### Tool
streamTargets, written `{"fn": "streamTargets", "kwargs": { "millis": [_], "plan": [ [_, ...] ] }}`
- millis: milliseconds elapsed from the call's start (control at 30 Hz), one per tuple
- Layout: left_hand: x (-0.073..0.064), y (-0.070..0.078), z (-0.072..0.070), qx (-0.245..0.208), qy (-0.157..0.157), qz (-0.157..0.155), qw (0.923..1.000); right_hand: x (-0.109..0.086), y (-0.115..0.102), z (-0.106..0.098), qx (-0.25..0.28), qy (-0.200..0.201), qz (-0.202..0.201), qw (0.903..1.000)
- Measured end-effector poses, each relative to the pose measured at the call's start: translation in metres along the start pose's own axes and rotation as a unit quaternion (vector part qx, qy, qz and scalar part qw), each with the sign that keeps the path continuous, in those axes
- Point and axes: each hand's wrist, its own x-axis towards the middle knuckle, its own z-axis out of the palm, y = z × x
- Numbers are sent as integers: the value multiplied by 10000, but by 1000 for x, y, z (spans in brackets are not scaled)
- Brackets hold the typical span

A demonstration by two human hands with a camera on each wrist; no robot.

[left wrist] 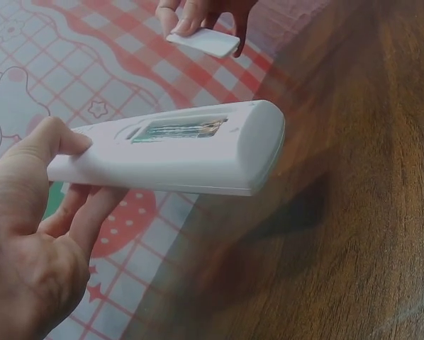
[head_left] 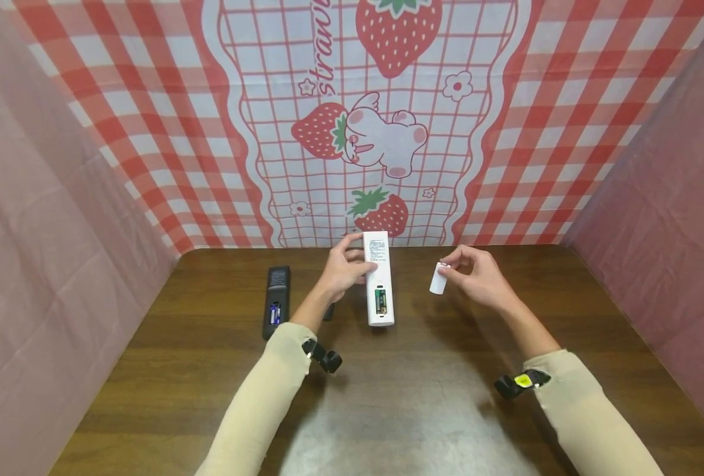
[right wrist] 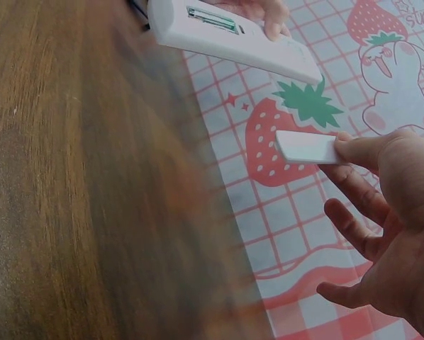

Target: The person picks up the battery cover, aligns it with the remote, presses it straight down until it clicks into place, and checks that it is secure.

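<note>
Cream sleeves (head_left: 256,406) stretch over the wooden counter (head_left: 387,410). The hands are apart: the left hand (head_left: 341,272) grips a white remote control (head_left: 378,268) above the counter, green batteries (head_left: 381,301) showing in its uncovered compartment; the right hand (head_left: 481,276) pinches a white battery cover (head_left: 437,280) well to its right. A black remote (head_left: 277,297) lies at left; a dark object (head_left: 328,313), mostly hidden behind the left forearm, may be another.
</note>
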Motion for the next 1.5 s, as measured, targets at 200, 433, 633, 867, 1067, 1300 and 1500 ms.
{"fn": "streamTargets", "kwargs": {
  "millis": [200, 433, 633, 867, 1067, 1300, 1500],
  "plan": [
    [-1, 1, 0, -26, 3, 41, 10000, 0, -1, 1, 17, -5, -25, 10000],
    [-1, 1, 0, -27, 35, 51, 10000, 1, -3, 4, 65, -21, -78, 9999],
    [0, 1, 2, -99, -56, 24, 9999, 0, -4, 9, 149, -123, 27, 9998],
    [-2, 3, 3, -62, -202, 42, 9998, -1, -5, 12, 368, -175, -39, 9992],
    [-2, 3, 5, -48, -268, 128, 9995, -2, -9, 13, 551, -221, -44, 9982],
    [-1, 3, 5, -112, -233, 138, 9996, -2, -11, 14, 620, -272, -37, 9977],
    [0, 2, 5, -184, -211, 110, 9995, -3, -14, 15, 670, -309, 58, 9973]
  ]
}}
